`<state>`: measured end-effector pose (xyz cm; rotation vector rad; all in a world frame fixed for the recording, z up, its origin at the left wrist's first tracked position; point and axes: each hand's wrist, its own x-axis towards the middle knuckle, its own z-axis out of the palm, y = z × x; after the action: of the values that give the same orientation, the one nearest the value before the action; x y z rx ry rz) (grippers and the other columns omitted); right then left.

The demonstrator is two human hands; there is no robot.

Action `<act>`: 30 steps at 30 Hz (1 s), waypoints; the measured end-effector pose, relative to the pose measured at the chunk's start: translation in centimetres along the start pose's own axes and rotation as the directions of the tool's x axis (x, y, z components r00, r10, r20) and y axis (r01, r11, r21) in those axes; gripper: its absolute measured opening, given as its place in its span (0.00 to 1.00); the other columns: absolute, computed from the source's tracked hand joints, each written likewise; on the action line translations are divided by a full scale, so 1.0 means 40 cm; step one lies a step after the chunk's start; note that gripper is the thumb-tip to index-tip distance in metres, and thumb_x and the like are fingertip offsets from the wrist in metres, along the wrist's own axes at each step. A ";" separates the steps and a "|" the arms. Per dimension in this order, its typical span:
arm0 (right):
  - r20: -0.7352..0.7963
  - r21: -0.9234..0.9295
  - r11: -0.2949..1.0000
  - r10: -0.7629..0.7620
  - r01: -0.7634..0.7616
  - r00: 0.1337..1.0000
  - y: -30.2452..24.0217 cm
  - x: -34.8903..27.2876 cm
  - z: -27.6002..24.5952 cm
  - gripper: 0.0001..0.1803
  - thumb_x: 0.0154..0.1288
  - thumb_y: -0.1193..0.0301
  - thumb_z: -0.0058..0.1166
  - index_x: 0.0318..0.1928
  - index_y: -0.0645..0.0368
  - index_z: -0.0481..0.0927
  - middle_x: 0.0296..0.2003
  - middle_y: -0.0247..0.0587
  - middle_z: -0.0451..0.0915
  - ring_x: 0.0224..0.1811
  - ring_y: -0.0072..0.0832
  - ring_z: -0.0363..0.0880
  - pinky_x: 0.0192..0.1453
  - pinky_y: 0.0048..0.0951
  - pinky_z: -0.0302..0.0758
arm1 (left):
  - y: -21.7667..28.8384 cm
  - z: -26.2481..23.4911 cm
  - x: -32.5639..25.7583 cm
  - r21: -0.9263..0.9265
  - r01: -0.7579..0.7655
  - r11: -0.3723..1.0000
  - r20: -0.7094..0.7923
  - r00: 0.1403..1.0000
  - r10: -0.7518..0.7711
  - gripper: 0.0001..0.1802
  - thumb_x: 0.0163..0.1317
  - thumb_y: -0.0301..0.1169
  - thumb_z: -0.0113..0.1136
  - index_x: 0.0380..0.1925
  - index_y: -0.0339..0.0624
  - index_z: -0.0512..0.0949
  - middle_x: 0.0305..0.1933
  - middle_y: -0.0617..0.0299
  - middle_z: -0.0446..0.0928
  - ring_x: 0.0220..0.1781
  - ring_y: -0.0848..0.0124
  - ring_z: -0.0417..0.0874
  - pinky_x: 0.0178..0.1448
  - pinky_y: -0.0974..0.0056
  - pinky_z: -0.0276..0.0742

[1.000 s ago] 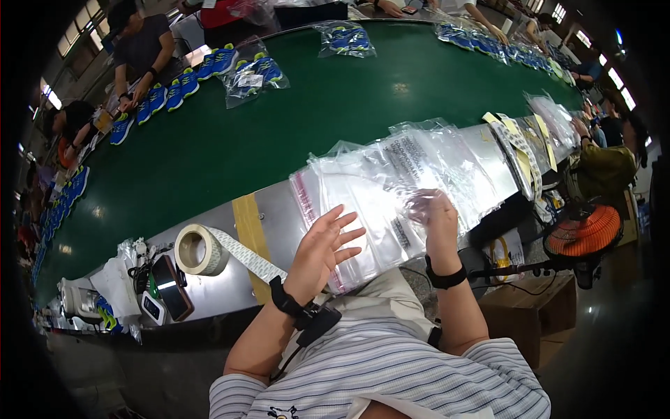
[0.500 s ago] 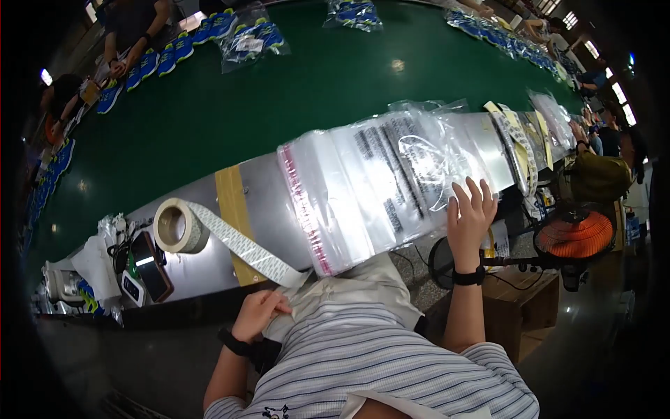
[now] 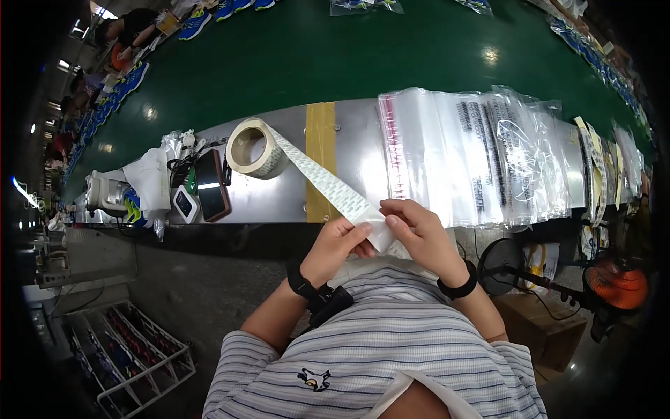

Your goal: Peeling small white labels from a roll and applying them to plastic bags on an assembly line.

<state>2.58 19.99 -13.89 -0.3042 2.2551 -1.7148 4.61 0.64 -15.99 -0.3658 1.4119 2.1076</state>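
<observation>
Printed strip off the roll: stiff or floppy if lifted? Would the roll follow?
Probably floppy: the printed strip curves round the roll. Likely light, since it looks thin where the left hand and right hand hold it. Lifting might tug the roll, as the strip runs to it.

Label roll (image 3: 272,160) lies on tabletop (image 3: 359,143), between phone (image 3: 209,185) at left and plastic bags (image 3: 481,157) at right. Conveyor belt (image 3: 335,70) lies behind tabletop.

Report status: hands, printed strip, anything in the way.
Left hand, right hand pinching printed strip near its end. Strip runs to roll. Nothing visibly blocking.
</observation>
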 end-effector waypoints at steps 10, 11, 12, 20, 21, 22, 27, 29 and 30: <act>0.219 0.483 0.837 0.169 -0.257 0.961 0.000 -0.045 -0.087 0.03 0.64 0.76 0.55 0.35 0.64 0.78 0.29 0.29 0.78 0.31 0.14 0.74 0.36 0.18 0.72 | 0.094 -0.249 0.091 -0.334 -0.318 0.887 -0.203 0.944 0.262 0.24 0.72 0.45 0.40 0.56 0.37 0.66 0.52 0.56 0.74 0.51 0.64 0.77 0.54 0.59 0.74; 0.220 0.467 0.839 0.196 -0.280 0.955 0.001 -0.057 -0.101 0.03 0.64 0.77 0.55 0.35 0.64 0.78 0.28 0.30 0.78 0.30 0.13 0.74 0.35 0.18 0.71 | 0.088 -0.274 0.074 -0.338 -0.339 0.878 -0.291 0.925 0.245 0.21 0.70 0.42 0.44 0.54 0.39 0.67 0.50 0.56 0.74 0.48 0.65 0.78 0.51 0.61 0.75; 0.213 0.468 0.838 0.200 -0.280 0.956 0.008 -0.059 -0.118 0.03 0.64 0.77 0.55 0.35 0.64 0.78 0.28 0.30 0.78 0.30 0.13 0.74 0.35 0.18 0.71 | 0.090 -0.267 0.054 -0.341 -0.349 0.873 -0.365 0.905 0.219 0.18 0.69 0.39 0.48 0.53 0.40 0.67 0.49 0.57 0.74 0.45 0.66 0.78 0.47 0.62 0.76; 0.107 0.101 0.995 -0.024 0.013 0.994 -0.027 -0.013 -0.032 0.05 0.61 0.78 0.57 0.38 0.65 0.80 0.30 0.32 0.76 0.29 0.16 0.73 0.33 0.17 0.69 | 0.103 -0.005 -0.089 0.804 -0.546 0.234 0.241 0.659 0.712 0.11 0.59 0.25 0.59 0.43 0.37 0.76 0.41 0.56 0.76 0.32 0.71 0.77 0.37 0.70 0.75; 0.112 0.096 0.993 -0.078 0.068 0.991 -0.034 -0.002 -0.020 0.06 0.60 0.79 0.58 0.38 0.64 0.81 0.29 0.34 0.75 0.28 0.17 0.73 0.32 0.19 0.70 | 0.101 0.035 -0.083 0.783 -0.529 0.328 0.207 0.718 0.665 0.12 0.57 0.25 0.61 0.42 0.37 0.77 0.39 0.55 0.76 0.33 0.68 0.79 0.38 0.70 0.76; 0.117 0.092 0.993 -0.078 0.068 0.990 -0.041 0.000 -0.012 0.06 0.60 0.79 0.58 0.38 0.64 0.81 0.29 0.34 0.75 0.28 0.17 0.73 0.32 0.19 0.70 | 0.100 0.064 -0.073 0.756 -0.507 0.414 0.181 0.770 0.612 0.13 0.56 0.25 0.62 0.42 0.37 0.77 0.38 0.53 0.76 0.34 0.65 0.80 0.38 0.69 0.77; -0.039 -0.077 0.978 -0.199 0.196 0.979 -0.042 -0.010 0.011 0.05 0.58 0.79 0.60 0.35 0.63 0.81 0.28 0.37 0.76 0.25 0.22 0.74 0.30 0.21 0.70 | 0.054 0.051 -0.036 0.418 -0.347 0.840 0.085 0.935 0.344 0.11 0.62 0.23 0.59 0.44 0.33 0.77 0.41 0.65 0.78 0.42 0.80 0.77 0.45 0.72 0.75; -0.074 -0.120 0.976 -0.189 0.179 0.979 -0.043 -0.019 0.012 0.04 0.58 0.79 0.59 0.35 0.63 0.81 0.27 0.37 0.75 0.25 0.23 0.74 0.30 0.21 0.70 | 0.051 0.043 -0.032 0.427 -0.334 0.841 0.065 0.938 0.340 0.11 0.63 0.24 0.58 0.44 0.33 0.78 0.39 0.64 0.79 0.40 0.80 0.78 0.44 0.73 0.75; -0.089 -0.128 0.981 -0.160 0.148 0.983 -0.040 -0.022 0.010 0.04 0.58 0.78 0.60 0.35 0.63 0.80 0.27 0.37 0.75 0.25 0.22 0.74 0.30 0.21 0.70 | 0.052 0.040 -0.026 0.431 -0.324 0.842 0.038 0.939 0.342 0.10 0.63 0.25 0.57 0.44 0.33 0.78 0.37 0.63 0.80 0.39 0.79 0.79 0.43 0.73 0.76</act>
<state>3.51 19.49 -12.35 -0.4410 2.4715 -1.7050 4.34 1.20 -13.24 0.0218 2.0333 1.9642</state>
